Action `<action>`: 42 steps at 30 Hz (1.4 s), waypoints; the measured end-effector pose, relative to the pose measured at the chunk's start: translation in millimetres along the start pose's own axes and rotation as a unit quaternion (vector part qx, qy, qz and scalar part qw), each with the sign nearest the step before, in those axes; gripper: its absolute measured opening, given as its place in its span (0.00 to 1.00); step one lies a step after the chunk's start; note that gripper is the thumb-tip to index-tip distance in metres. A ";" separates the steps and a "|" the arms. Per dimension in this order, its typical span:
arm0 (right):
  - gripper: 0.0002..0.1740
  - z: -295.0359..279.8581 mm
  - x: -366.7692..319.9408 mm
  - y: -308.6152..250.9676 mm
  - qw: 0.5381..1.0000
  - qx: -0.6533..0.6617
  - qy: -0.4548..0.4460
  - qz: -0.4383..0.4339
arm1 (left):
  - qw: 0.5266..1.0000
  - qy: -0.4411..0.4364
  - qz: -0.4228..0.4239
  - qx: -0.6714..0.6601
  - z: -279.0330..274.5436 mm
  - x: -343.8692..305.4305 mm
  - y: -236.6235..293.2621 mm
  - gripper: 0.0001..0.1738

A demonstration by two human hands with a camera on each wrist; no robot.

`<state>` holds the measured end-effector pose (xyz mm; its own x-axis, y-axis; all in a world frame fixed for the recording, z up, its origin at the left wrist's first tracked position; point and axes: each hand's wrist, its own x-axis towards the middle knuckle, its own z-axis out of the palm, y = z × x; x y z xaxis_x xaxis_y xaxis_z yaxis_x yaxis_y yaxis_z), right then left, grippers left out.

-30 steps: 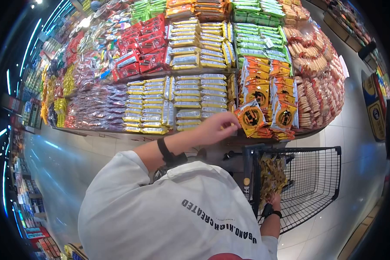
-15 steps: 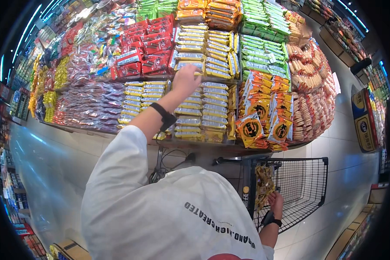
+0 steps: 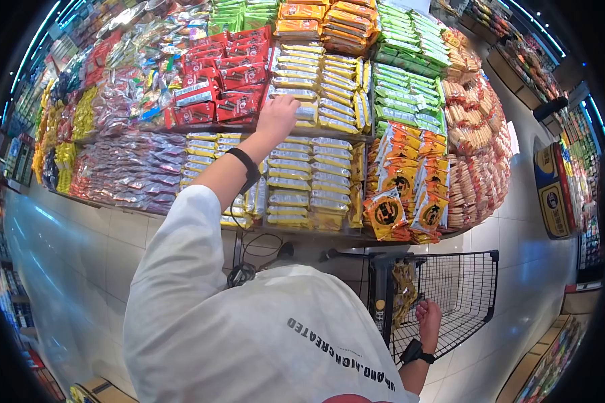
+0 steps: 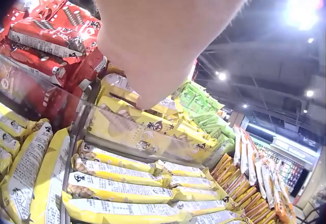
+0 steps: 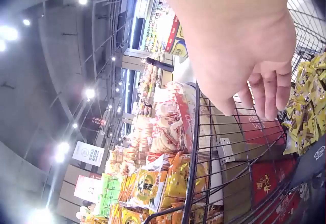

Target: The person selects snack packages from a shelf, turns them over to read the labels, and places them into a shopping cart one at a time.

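Landmark: the upper yellow block (image 3: 336, 94), rows of yellow-and-silver packets on the display; every place below is told from it, as the person faces it.
Left hand: over the near left corner of the upper yellow block, back of the hand (image 3: 279, 119) upward, fingers bent down toward the packets; whether they pinch one I cannot tell, as the hand hides its fingertips.
Right hand: well apart, to the near right, above the shopping cart (image 3: 464, 289); this hand (image 3: 429, 319) hangs with fingers loosely bent, nothing seen in it.
Cart load: yellow pouches (image 3: 403, 289) heaped at the cart's handle end, near the right hand.
Left neighbour: red packets (image 3: 242, 74), just beside the block.
Right neighbour: green packets (image 3: 407, 97).
Near side: lower yellow packets (image 3: 329, 174) in rows.
Near right: orange bags (image 3: 386, 209) with black round emblems.
Far side: orange packets (image 3: 299, 20), piled.
Far right: tan wafer packets (image 3: 474, 121), past the green.
Wrists: a black band (image 3: 245, 168) on the left, another dark one on the right.
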<state>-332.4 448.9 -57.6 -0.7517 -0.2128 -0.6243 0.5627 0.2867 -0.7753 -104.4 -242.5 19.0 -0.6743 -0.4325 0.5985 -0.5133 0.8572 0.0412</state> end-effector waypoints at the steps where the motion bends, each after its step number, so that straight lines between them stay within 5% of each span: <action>1: 0.16 1.1 0.3 1.3 1.000 -0.001 -0.001 -0.001 | 1.000 0.001 -0.001 0.001 -0.2 1.4 -1.3 0.23; 13: 0.18 13.1 -5.8 -0.7 1.000 0.000 0.001 -0.029 | 0.997 0.030 0.032 0.058 7.4 11.8 0.2 0.22; 15: 0.19 14.7 -5.5 -2.1 0.999 -0.001 -0.005 -0.031 | 0.991 0.071 0.050 0.099 8.3 14.6 2.0 0.14; 21: 0.20 19.0 -8.2 -5.0 0.999 -0.001 0.013 -0.036 | 0.990 0.069 0.049 0.112 13.8 18.1 2.2 0.11; 26: 0.19 16.4 -4.3 -6.3 0.999 0.014 0.005 -0.041 | 0.997 0.025 0.016 0.074 11.7 13.9 2.0 0.22; 42: 0.19 28.5 -8.8 -22.2 0.995 0.022 -0.058 -0.077 | 1.000 0.025 0.000 -0.014 -13.9 -0.7 14.6 0.22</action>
<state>-328.4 417.8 -37.6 -0.7865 -0.3582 -0.5031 0.4609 0.2019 -0.8642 -104.0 -225.7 30.3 -0.6468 -0.4193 0.6370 -0.4979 0.8649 0.0638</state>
